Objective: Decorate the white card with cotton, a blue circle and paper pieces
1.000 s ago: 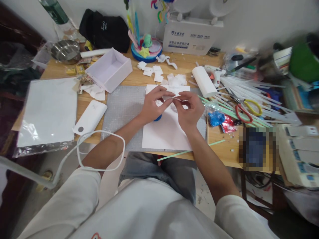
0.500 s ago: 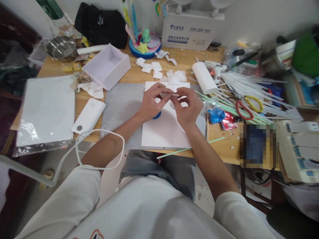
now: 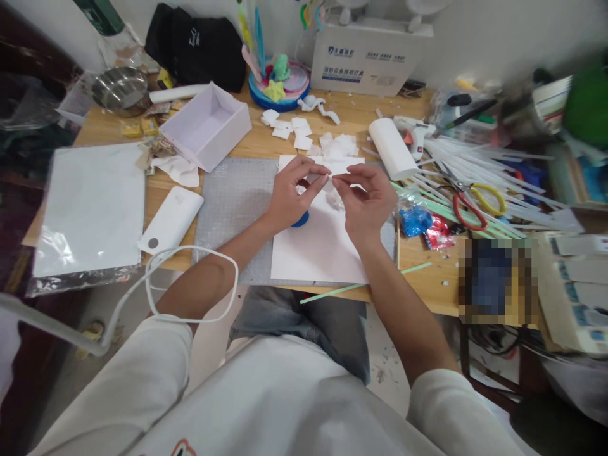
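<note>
My left hand (image 3: pixel 291 195) and my right hand (image 3: pixel 369 201) are raised over a white sheet (image 3: pixel 318 253) on a grey cutting mat (image 3: pixel 228 202). Thumb and forefinger of each hand are pinched, with the fingertips almost meeting. Something small and pale seems to be between them, too small to make out. A blue round object (image 3: pixel 301 220) lies partly hidden beside my left hand. White crumpled bits (image 3: pixel 334 200) show on the sheet between the hands. Small white squares (image 3: pixel 303 142) lie just behind the sheet.
At the left are a lilac box (image 3: pixel 209 130), a white power bank (image 3: pixel 171 220) and a wrapped white pack (image 3: pixel 92 212). To the right stand a white roll (image 3: pixel 392 149), scissors (image 3: pixel 470 202), pale strips (image 3: pixel 479 168) and a glue gun (image 3: pixel 418 138). A white cable crosses near my left forearm.
My right hand has shifted slightly right and its fingertips have drawn a little apart from those of my left hand. The whole view has moved slightly.
</note>
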`<control>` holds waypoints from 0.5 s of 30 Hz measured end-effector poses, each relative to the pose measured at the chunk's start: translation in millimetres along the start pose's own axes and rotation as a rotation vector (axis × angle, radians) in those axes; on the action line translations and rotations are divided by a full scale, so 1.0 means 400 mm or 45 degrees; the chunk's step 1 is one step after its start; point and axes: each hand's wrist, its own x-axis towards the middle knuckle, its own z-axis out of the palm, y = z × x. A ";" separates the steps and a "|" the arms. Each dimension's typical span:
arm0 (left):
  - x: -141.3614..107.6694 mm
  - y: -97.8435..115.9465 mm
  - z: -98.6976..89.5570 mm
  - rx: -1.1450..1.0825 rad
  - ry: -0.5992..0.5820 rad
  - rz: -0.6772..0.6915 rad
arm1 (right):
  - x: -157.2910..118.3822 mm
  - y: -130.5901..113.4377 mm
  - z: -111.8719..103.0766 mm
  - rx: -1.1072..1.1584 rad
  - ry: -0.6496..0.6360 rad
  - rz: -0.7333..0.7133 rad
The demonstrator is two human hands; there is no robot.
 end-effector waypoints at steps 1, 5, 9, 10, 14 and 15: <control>0.000 -0.001 0.000 0.000 -0.019 -0.013 | 0.001 0.003 0.002 0.011 0.021 -0.003; -0.002 -0.007 0.005 -0.034 -0.103 -0.041 | 0.003 0.011 0.008 0.058 0.073 -0.015; -0.003 -0.004 0.009 -0.081 -0.129 -0.074 | 0.002 0.014 0.010 0.078 0.060 -0.004; -0.003 -0.003 0.010 -0.087 -0.134 -0.084 | 0.002 0.014 0.010 0.086 0.054 0.002; -0.003 -0.003 0.011 -0.153 -0.128 -0.086 | 0.002 0.007 0.006 0.106 0.024 0.023; -0.003 -0.005 0.012 -0.164 -0.125 -0.090 | 0.002 0.004 0.005 0.104 0.013 0.027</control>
